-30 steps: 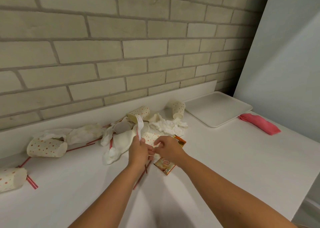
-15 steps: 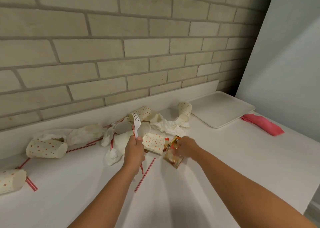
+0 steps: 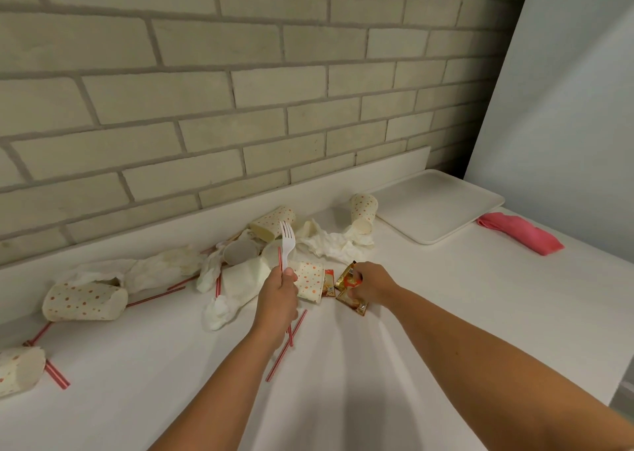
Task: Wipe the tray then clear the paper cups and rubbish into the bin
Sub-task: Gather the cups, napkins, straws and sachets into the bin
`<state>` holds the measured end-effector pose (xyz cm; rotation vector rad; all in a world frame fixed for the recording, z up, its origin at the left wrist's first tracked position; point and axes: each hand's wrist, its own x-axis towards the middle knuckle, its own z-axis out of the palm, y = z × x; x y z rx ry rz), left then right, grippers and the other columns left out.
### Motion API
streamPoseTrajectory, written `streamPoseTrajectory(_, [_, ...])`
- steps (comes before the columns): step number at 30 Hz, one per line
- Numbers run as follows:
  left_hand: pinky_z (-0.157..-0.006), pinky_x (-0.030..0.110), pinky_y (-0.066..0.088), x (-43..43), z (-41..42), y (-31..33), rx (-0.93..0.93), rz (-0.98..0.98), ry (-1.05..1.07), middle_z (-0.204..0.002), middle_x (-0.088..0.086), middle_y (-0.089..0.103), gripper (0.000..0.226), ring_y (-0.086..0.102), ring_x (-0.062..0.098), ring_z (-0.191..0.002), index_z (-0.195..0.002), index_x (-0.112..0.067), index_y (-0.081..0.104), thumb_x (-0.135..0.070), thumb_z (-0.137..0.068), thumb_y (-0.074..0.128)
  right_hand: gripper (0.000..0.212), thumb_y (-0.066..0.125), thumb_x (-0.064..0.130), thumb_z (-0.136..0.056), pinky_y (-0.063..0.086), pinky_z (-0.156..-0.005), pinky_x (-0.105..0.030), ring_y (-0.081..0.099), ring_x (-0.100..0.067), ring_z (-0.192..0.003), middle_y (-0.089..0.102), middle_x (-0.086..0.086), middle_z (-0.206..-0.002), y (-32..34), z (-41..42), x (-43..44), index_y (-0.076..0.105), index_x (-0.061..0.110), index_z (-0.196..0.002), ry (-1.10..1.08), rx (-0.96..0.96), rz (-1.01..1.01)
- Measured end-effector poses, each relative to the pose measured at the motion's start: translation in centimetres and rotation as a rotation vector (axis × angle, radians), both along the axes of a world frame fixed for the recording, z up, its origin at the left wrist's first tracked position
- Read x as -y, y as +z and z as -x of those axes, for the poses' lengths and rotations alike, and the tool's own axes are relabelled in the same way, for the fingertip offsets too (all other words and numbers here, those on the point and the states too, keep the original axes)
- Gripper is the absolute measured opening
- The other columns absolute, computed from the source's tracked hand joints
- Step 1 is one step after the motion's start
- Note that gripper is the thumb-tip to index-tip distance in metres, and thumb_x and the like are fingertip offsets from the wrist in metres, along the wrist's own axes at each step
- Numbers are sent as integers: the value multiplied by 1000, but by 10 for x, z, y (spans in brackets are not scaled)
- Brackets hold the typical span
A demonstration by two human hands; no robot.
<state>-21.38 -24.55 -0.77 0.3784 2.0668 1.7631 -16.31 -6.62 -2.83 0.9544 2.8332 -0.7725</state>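
White counter (image 3: 463,330) under both hands. Well beyond the right hand (image 3: 373,284), off to its right: tray (image 3: 435,207). Between the hands, dotted paper cup (image 3: 308,279) on its side. Left hand (image 3: 278,301) clenched round white fork (image 3: 286,241), tines up. Right hand pinching crumpled wrappers (image 3: 348,276).

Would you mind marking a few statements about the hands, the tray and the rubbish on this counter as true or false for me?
1. The left hand holds a white fork with its tines pointing up. True.
2. The pink cloth lies on the tray. False: it lies on the counter beside the tray.
3. The right hand grips sachets. True.
4. The dotted cup towards the left end stands upright. False: it lies on its side.
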Motion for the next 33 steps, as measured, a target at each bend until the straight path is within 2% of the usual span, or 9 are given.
streamPoseTrajectory(7, [-44, 22, 25, -13, -26, 1, 18, 26, -56, -62, -1, 33, 31, 28, 11, -51, -77, -15, 44, -27, -102, 30, 31, 57, 1, -77, 27, -49, -18, 40, -13, -66, 43, 5, -71, 5, -34, -10, 34, 19, -67, 11, -163, 66])
streamPoseTrajectory(9, [-43, 22, 24, -20, -35, 2, 25, 43, -88, -63, -1, 34, 31, 28, 11, -50, -77, -15, 44, -27, -101, 31, 21, 57, 2, -80, 35, -52, -17, 49, -18, -77, 51, 0, -85, 13, -50, -14, 44, 17, -85, 10, -202, 121])
streamPoseTrajectory(12, [-43, 20, 23, -37, -55, 5, 30, 52, -168, -62, -1, 33, 29, 27, 10, -49, -76, -15, 43, -25, -101, 31, 47, 61, 7, -85, 47, -67, -25, 54, -20, -89, 53, -8, -105, 28, -78, -24, 38, 18, -125, -14, -222, 211])
streamPoseTrajectory(14, [-42, 20, 23, -54, -72, 6, 36, 69, -229, -61, -1, 34, 29, 29, 10, -49, -76, -16, 44, -23, -100, 31, 60, 64, 11, -85, 48, -71, -25, 52, -19, -95, 51, -10, -117, 38, -100, -34, 35, 19, -136, -42, -213, 226])
streamPoseTrajectory(18, [-44, 21, 29, -91, -112, 7, -5, 125, -366, -66, 0, 41, 27, 34, 12, -54, -82, -18, 49, -23, -101, 30, 54, 67, 13, -84, 50, -61, -25, 54, -21, -95, 51, -9, -125, 56, -151, -61, 46, 16, -133, -76, -166, 221])
streamPoseTrajectory(23, [-65, 27, 39, -138, -171, 14, -115, 137, -526, -72, 2, 48, 31, 42, 14, -64, -76, -16, 46, -24, -101, 29, 51, 69, 15, -83, 54, -81, -35, 54, -21, -97, 50, -4, -119, 71, -219, -95, 47, 18, -129, -124, -96, 243])
streamPoseTrajectory(27, [-69, 24, 37, -169, -221, 19, -235, 166, -620, -88, 1, 49, 31, 44, 11, -76, -82, -15, 47, -27, -102, 27, 49, 70, 18, -83, 52, -84, -31, 58, -21, -99, 55, -1, -112, 76, -277, -122, 49, 16, -127, -168, -57, 235])
streamPoseTrajectory(30, [-79, 23, 32, -193, -257, 19, -293, 180, -676, -108, 4, 45, 27, 45, 12, -92, -92, -13, 49, -27, -101, 28, 41, 72, 20, -81, 53, -85, -37, 63, -25, -95, 64, -8, -106, 73, -324, -144, 56, 10, -118, -206, -52, 232])
streamPoseTrajectory(33, [-83, 23, 31, -214, -289, 14, -330, 163, -732, -112, 6, 40, 27, 44, 12, -94, -90, -12, 50, -27, -101, 31, 34, 73, 16, -80, 53, -75, -32, 64, -19, -83, 65, -4, -93, 63, -372, -165, 59, 7, -110, -318, -143, 345])
